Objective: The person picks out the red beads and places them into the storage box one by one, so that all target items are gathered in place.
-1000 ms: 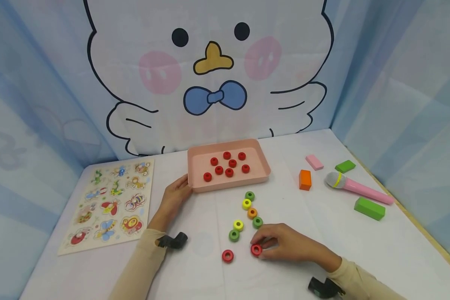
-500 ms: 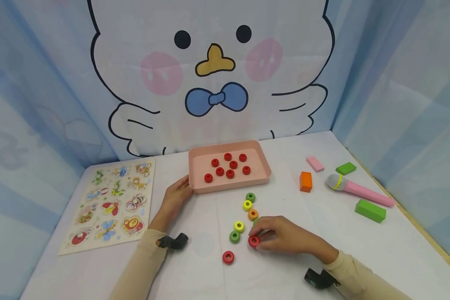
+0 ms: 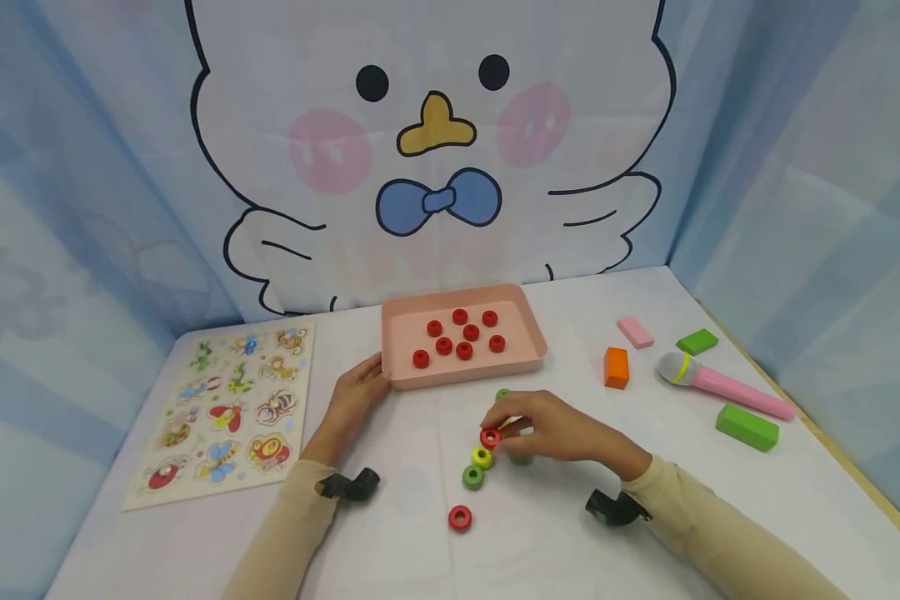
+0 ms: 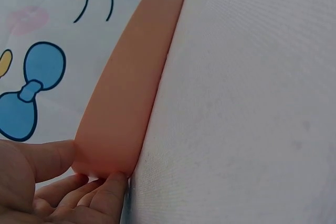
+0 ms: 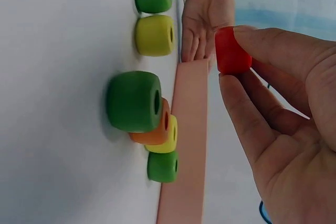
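Note:
My right hand (image 3: 558,427) pinches a red bead (image 5: 232,51) between thumb and fingers, raised above the table. Below it in the head view lie a yellow bead (image 3: 482,457) and a green bead (image 3: 473,477); another red bead (image 3: 461,518) lies nearer. More green, orange and yellow beads are partly hidden behind the hand, but the right wrist view shows a green bead (image 5: 134,102) and an orange bead (image 5: 152,134). My left hand (image 3: 356,398) holds the left end of the pink tray (image 4: 126,82), thumb at its rim and fingers against its end wall. Several red beads (image 3: 464,351) lie spread in the tray.
An insect puzzle board (image 3: 228,408) lies at the left. To the right are a pink toy microphone (image 3: 735,390), an orange block (image 3: 617,367), a pink block (image 3: 635,332) and two green blocks (image 3: 747,427). A printed curtain (image 3: 435,250) hangs behind the table.
My right hand has lifted the red bead off the table and carried it away from me, towards the tray. My left hand stays at the tray's end.

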A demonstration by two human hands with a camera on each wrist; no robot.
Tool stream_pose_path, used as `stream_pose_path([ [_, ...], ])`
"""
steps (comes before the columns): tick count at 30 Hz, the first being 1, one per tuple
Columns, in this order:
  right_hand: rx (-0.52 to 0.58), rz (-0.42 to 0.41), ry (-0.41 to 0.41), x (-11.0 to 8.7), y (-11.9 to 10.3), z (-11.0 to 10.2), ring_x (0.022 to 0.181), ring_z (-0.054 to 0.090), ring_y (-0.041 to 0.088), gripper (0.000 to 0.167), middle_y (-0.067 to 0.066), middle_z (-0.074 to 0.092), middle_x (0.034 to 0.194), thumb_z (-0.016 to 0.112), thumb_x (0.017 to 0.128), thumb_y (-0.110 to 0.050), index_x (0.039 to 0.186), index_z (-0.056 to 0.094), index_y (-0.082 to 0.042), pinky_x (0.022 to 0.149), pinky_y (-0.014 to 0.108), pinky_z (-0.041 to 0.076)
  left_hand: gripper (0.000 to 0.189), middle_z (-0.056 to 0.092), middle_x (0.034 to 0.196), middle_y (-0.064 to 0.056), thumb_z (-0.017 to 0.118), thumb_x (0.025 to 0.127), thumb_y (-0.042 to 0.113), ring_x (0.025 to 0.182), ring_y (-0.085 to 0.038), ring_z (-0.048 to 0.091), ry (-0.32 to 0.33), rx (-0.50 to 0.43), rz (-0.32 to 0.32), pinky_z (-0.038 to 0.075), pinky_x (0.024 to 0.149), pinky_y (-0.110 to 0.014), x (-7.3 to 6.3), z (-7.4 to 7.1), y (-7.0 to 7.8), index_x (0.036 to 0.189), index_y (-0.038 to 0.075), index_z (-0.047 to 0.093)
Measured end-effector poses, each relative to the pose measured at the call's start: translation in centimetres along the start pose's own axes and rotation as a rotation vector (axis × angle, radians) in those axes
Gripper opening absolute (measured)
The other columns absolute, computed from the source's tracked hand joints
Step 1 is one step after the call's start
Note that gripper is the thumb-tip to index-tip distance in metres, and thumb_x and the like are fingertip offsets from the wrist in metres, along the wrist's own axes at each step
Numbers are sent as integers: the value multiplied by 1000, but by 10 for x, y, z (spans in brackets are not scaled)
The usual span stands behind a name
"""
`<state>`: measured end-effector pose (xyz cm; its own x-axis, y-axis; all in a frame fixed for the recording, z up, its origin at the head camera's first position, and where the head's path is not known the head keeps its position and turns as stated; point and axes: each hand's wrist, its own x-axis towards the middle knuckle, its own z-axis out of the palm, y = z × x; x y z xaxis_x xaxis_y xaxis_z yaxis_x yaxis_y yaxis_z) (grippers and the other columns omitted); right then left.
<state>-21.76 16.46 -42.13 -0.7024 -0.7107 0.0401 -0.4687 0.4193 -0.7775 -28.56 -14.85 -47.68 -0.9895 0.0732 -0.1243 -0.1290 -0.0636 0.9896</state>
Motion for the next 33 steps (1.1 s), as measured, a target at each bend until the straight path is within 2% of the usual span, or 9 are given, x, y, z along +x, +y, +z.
stream_pose_path([
  [6,-53,21,25,23,-1,-10,102,63,13,27,-8,64,110,74,90,-17,117,71,-14,89,31,54,54,38,152,-18,54,98,3,137,-25,40,0,-4,-9,36,110,-35,-1,1,2,149,-2,36],
  [13,-66,-12,51,48,-2,-16,102,65,16,30,-2,66,109,74,89,-15,118,71,-9,85,28,55,54,41,150,-18,56,98,5,136,-25,42,9,29,10,36,109,-34,-1,1,-1,148,-3,39],
  [19,-82,28,68,72,-1,-21,104,65,17,31,-1,67,111,76,87,-12,117,71,-8,85,25,54,54,42,150,-13,57,98,8,136,-22,42,18,60,-11,36,109,-33,0,-1,-1,149,2,40],
  [23,-104,42,79,91,6,-26,107,63,21,35,0,67,113,76,87,-12,121,69,-6,87,27,54,53,42,150,-16,56,98,6,136,-24,42,14,33,-4,36,109,-35,1,-2,-1,148,-1,39],
  [28,-160,83,115,114,14,-31,107,60,21,37,-4,67,113,76,88,-16,124,69,-11,90,27,52,53,43,148,-20,56,97,2,134,-27,43,20,9,13,37,109,-35,1,-2,-2,147,-4,40],
  [33,-122,128,135,134,16,-35,109,59,20,37,-4,67,115,75,89,-17,125,68,-10,91,28,51,53,44,147,-21,56,97,2,134,-28,44,14,9,26,36,109,-36,0,-1,0,147,-4,40],
])
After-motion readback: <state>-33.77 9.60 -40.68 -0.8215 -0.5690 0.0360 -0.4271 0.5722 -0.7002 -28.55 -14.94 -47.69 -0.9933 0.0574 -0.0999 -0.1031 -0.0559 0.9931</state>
